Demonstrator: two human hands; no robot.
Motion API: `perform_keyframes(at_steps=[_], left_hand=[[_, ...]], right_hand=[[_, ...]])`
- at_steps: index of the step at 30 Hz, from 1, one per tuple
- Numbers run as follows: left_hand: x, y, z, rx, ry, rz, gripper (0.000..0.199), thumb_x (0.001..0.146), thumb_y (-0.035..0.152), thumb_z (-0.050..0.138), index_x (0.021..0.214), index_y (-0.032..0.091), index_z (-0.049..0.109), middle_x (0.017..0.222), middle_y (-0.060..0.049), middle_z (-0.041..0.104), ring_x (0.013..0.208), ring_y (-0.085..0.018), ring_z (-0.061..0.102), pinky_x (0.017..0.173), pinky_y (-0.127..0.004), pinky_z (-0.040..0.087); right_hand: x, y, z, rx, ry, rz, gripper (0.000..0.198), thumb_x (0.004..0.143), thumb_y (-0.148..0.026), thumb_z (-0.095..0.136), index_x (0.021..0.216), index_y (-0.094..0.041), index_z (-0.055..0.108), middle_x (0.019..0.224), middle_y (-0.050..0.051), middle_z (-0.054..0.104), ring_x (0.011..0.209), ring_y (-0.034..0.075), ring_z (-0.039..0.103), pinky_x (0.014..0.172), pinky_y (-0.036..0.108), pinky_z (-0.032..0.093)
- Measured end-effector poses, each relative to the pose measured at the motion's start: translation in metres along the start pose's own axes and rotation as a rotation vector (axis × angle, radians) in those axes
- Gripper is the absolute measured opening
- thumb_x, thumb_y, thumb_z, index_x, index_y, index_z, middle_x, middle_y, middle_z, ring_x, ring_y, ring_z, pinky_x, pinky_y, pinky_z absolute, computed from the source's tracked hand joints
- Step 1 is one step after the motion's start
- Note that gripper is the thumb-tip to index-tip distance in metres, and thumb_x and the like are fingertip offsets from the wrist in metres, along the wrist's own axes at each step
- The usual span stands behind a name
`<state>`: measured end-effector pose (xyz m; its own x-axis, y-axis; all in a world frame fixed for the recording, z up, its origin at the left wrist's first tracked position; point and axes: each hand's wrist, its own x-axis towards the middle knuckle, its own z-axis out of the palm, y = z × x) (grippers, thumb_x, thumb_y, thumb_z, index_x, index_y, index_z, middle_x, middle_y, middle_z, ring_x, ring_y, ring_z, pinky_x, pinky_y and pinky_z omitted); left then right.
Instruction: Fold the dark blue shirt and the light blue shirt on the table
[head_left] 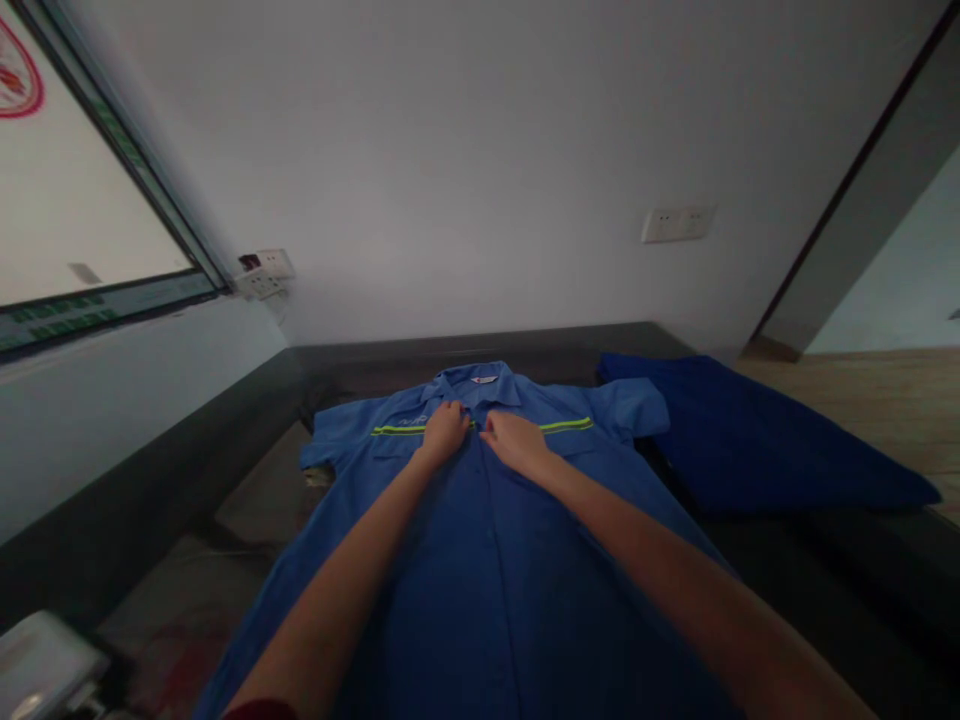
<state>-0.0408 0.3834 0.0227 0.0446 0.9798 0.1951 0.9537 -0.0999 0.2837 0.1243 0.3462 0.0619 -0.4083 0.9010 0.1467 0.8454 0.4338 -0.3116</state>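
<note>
Left of the blue shirt [450, 540], green window lettering [71, 318] is unreadable. On the shirt, spread over the bench [352, 373]: blurred chest script [413, 421]; left hand [446, 430], grip pinching the placket [491, 540]; illegible collar label [484, 379]; right hand [516, 440], likewise pinching.

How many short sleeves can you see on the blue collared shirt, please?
2: a blue fabric sleeve at the left side of the shirt, and a matching sleeve at its right, beside the dark-blue cloth.

The shirt [480, 560] is blue with yellow-green chest stripes [568, 426], the cloth [757, 440] deeper blue, the wall [465, 180] plain pale grey, and the floor [847, 400] light brown.
</note>
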Motion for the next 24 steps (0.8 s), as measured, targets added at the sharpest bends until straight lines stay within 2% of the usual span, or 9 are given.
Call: perform_keyframes(at_steps=[4, 7, 11, 14, 19, 24], left_hand=[[0.004, -0.008, 0.025, 0.032, 0.091, -0.016, 0.023, 0.091, 0.025, 0.047, 0.106, 0.011, 0.056, 0.108, -0.017, 0.059, 0.101, -0.026, 0.058, 0.088, -0.036, 0.042], [0.003, -0.016, 0.032, 0.03, 0.109, 0.01, 0.018, 0.09, 0.025, 0.049, 0.103, 0.014, 0.055, 0.106, -0.014, 0.059, 0.099, -0.024, 0.058, 0.086, -0.034, 0.042], [0.007, -0.019, 0.035, 0.011, 0.084, 0.061, 0.015, 0.089, 0.023, 0.051, 0.102, 0.016, 0.055, 0.106, -0.011, 0.06, 0.102, -0.023, 0.057, 0.087, -0.034, 0.041], [0.008, -0.018, 0.035, -0.012, 0.072, 0.064, 0.013, 0.089, 0.021, 0.051, 0.1, 0.016, 0.054, 0.105, -0.011, 0.061, 0.102, -0.023, 0.057, 0.087, -0.034, 0.04], [0.007, -0.016, 0.032, -0.09, 0.066, 0.044, 0.008, 0.086, 0.016, 0.054, 0.094, 0.015, 0.055, 0.097, -0.01, 0.064, 0.094, -0.021, 0.06, 0.081, -0.031, 0.042], [0.018, -0.006, 0.027, -0.192, 0.086, 0.035, 0.007, 0.084, 0.014, 0.057, 0.09, 0.017, 0.057, 0.089, -0.006, 0.066, 0.086, -0.019, 0.062, 0.075, -0.028, 0.043]], right_hand=[[0.019, -0.01, 0.039, -0.092, 0.066, 0.076, 0.032, 0.088, -0.031, 0.057, 0.114, -0.013, 0.053, 0.111, 0.017, 0.063, 0.101, 0.03, 0.06, 0.076, 0.036, 0.047], [0.025, -0.002, 0.052, -0.082, 0.104, 0.149, 0.025, 0.088, -0.021, 0.054, 0.111, -0.014, 0.054, 0.11, 0.018, 0.063, 0.102, 0.028, 0.059, 0.078, 0.035, 0.047], [0.033, 0.016, 0.059, 0.059, 0.129, 0.152, 0.017, 0.087, -0.012, 0.047, 0.098, -0.016, 0.059, 0.102, 0.014, 0.066, 0.095, 0.024, 0.062, 0.079, 0.033, 0.045], [0.039, 0.028, 0.065, 0.255, 0.182, 0.193, 0.011, 0.086, -0.016, 0.05, 0.087, -0.018, 0.062, 0.09, 0.008, 0.069, 0.087, 0.021, 0.064, 0.077, 0.03, 0.044], [0.049, 0.041, 0.072, 0.398, 0.258, 0.219, 0.011, 0.087, -0.02, 0.051, 0.088, -0.018, 0.062, 0.088, 0.005, 0.07, 0.082, 0.017, 0.065, 0.073, 0.026, 0.047], [0.069, 0.045, 0.066, 0.499, 0.314, 0.196, 0.011, 0.083, -0.018, 0.054, 0.087, -0.018, 0.064, 0.087, 0.006, 0.071, 0.083, 0.018, 0.065, 0.075, 0.028, 0.048]])
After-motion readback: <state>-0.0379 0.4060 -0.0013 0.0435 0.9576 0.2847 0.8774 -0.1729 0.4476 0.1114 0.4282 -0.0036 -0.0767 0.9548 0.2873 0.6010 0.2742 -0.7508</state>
